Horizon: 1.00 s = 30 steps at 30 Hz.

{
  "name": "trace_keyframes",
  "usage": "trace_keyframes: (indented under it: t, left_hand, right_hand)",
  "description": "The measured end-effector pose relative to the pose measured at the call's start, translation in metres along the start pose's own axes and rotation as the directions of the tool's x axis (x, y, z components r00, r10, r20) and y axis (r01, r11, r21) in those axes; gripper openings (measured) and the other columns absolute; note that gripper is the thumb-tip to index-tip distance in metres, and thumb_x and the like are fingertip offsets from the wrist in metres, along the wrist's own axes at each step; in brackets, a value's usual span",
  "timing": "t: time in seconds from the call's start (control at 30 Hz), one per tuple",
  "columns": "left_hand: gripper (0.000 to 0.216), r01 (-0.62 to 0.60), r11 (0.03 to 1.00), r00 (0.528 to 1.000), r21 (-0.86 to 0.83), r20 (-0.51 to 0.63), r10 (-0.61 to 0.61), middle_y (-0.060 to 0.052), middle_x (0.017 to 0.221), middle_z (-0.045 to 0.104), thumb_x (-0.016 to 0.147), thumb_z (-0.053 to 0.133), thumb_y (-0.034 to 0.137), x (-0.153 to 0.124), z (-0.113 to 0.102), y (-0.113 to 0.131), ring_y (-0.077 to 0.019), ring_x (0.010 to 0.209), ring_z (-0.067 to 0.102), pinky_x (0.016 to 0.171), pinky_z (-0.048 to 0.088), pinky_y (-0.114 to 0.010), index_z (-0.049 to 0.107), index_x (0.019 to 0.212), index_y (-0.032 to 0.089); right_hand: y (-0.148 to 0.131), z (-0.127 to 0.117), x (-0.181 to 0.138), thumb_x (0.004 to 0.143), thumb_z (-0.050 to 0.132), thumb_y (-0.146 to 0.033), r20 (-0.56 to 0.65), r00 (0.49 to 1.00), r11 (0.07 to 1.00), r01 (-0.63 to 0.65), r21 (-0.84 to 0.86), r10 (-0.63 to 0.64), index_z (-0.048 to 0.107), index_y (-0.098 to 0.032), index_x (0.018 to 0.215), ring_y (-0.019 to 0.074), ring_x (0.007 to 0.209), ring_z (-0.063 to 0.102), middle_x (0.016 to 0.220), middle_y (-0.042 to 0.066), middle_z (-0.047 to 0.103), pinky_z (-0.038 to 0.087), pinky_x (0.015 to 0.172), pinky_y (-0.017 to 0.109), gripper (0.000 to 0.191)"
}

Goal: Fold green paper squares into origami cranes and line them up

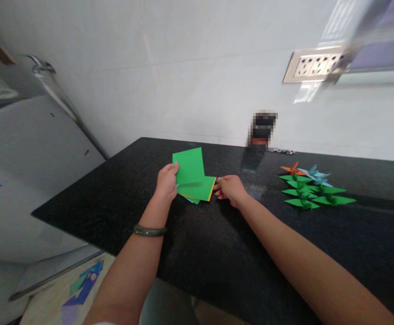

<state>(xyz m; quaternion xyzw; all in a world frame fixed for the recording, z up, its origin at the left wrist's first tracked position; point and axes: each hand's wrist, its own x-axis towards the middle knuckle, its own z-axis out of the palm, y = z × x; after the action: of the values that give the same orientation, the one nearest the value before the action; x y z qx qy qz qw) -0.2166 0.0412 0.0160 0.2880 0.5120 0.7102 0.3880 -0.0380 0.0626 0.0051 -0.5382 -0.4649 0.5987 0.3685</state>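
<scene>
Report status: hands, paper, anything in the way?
Left hand gripping green sheet. Right hand at right edge of lower papers, contact unclear. Fanned, yellow edge showing. Nothing else between hands; cranes off right.

Cranes (304, 193) on counter (197, 253), papers (190, 167) left, wall (197, 90) behind

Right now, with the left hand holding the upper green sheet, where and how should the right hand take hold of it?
A light pinch at its free upper-right corner, coming from the right, seems best: the upper green sheet is thin and flat, and the left hand grips its left edge. The right hand is on that open side.
</scene>
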Motion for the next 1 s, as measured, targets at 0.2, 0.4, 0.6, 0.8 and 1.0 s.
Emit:
trace_keyframes:
  t: [0.2,0.4,0.6,0.8,1.0]
  left_hand:
    - [0.03,-0.034,0.975,0.992,0.218,0.128,0.006,0.002,0.055,0.057,0.061,0.068,0.043,-0.019,0.017,-0.013,-0.0104,0.05,0.049,0.053,0.04,-0.023,0.058,0.063,0.015]
    - [0.028,0.047,0.96,0.935,0.275,0.325,-0.139,-0.001,0.053,0.059,0.059,0.07,0.041,-0.065,0.064,-0.025,-0.0135,0.051,0.052,0.051,0.04,-0.026,0.064,0.061,0.013]
    - [0.025,0.193,0.955,0.837,0.226,0.47,-0.281,-0.004,0.059,0.063,0.061,0.069,0.038,-0.095,0.11,-0.033,-0.0159,0.059,0.056,0.062,0.044,-0.031,0.064,0.061,0.013]
    - [0.033,0.115,0.957,0.937,0.266,0.291,-0.193,-0.007,0.085,0.066,0.065,0.07,0.033,-0.108,0.13,-0.041,-0.0155,0.076,0.058,0.073,0.044,-0.029,0.064,0.091,0.013]
    - [0.071,0.645,0.746,0.643,0.165,0.411,-0.646,-0.02,0.087,0.064,0.08,0.042,0.059,-0.111,0.123,-0.029,-0.0221,0.071,0.065,0.065,0.05,-0.034,0.038,0.122,0.002]
  right_hand:
    - [0.004,-0.048,-0.018,0.078,0.055,-0.016,-0.042,0.995,0.995,0.086,-0.052,-0.089,0.059,-0.014,0.071,0.0043,0.032,0.043,0.054,-0.001,0.058,0.035,0.028,0.016,0.008]
    - [0.011,-0.115,-0.051,0.081,0.052,-0.043,0.044,0.986,0.987,0.162,-0.022,-0.161,0.062,-0.013,0.081,0.0044,0.039,0.045,0.07,0.004,0.064,0.035,0.031,0.015,0.031]
    - [0.022,-0.151,-0.068,0.066,0.068,-0.041,0.015,0.976,0.976,0.217,0.011,-0.218,0.058,-0.016,0.074,0.0042,0.035,0.037,0.046,-0.007,0.046,0.027,0.03,0.014,0.027]
    - [0.023,-0.173,-0.071,0.062,0.07,-0.036,-0.168,0.941,0.951,0.306,0.042,-0.295,0.061,-0.016,0.068,0.0099,0.045,0.054,0.052,-0.001,0.06,0.044,0.044,0.021,0.023]
    - [0.017,-0.182,-0.079,0.063,0.067,-0.023,-0.034,0.791,0.78,0.594,-0.197,-0.611,0.071,-0.022,0.07,0.0192,0.083,0.063,0.086,0.004,0.071,0.049,0.08,0.035,0.008]
